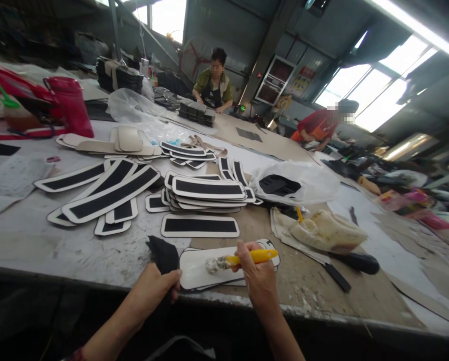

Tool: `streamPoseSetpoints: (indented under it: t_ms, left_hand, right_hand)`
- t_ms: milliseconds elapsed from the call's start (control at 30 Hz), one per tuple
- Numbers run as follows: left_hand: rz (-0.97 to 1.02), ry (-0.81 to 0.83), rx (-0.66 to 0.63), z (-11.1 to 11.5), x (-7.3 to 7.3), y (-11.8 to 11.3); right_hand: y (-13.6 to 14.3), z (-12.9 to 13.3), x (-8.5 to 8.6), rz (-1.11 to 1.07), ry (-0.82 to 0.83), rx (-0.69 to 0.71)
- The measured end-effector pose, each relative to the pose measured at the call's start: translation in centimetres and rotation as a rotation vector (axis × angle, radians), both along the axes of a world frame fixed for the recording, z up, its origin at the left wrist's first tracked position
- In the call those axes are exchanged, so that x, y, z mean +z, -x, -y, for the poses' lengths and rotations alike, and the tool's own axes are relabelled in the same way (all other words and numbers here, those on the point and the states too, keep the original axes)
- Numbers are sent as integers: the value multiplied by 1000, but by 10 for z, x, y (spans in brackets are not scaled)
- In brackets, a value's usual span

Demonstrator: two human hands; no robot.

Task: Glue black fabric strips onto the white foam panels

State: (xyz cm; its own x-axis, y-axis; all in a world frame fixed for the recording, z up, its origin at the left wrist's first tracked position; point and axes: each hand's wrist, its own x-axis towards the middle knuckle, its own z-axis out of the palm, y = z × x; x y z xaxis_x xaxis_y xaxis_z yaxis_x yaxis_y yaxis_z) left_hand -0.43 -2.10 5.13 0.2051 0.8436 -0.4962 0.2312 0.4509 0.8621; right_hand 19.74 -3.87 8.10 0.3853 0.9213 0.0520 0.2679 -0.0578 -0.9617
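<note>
My right hand [256, 273] grips a paintbrush [252, 257] with a yellow handle. Its bristles, coated in something whitish, rest on the upper face of a long white panel [196, 271] with rounded ends. That panel lies on a small stack of similar ones at the table's front edge. My left hand [155, 288] is closed around black strips [163, 253] that look like fabric, and its thumb touches the panel's left end. Just behind lies a white panel with a black strip on it [200, 226].
More black-and-white panels [111, 190] lie in loose piles at left and centre. A clear plastic bag [314, 183] holds black pieces. A glue-smeared container [324, 230] stands right of my hand. A pink bottle [68, 105] is at left. Two people [213, 85] work farther back.
</note>
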Motion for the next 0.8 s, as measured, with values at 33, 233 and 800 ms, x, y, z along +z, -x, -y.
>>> streamPoseSetpoints:
  t_ms: [33, 233, 800]
  left_hand:
    - [-3, 3, 1, 0, 0, 0]
    - [-33, 2, -19, -2, -3, 0]
    - [-124, 52, -61, -5, -23, 5]
  right_hand:
    - [1, 1, 1, 5, -11, -6]
    - [19, -1, -6, -165, 11, 91]
    - [-84, 10, -3, 621, -147, -104]
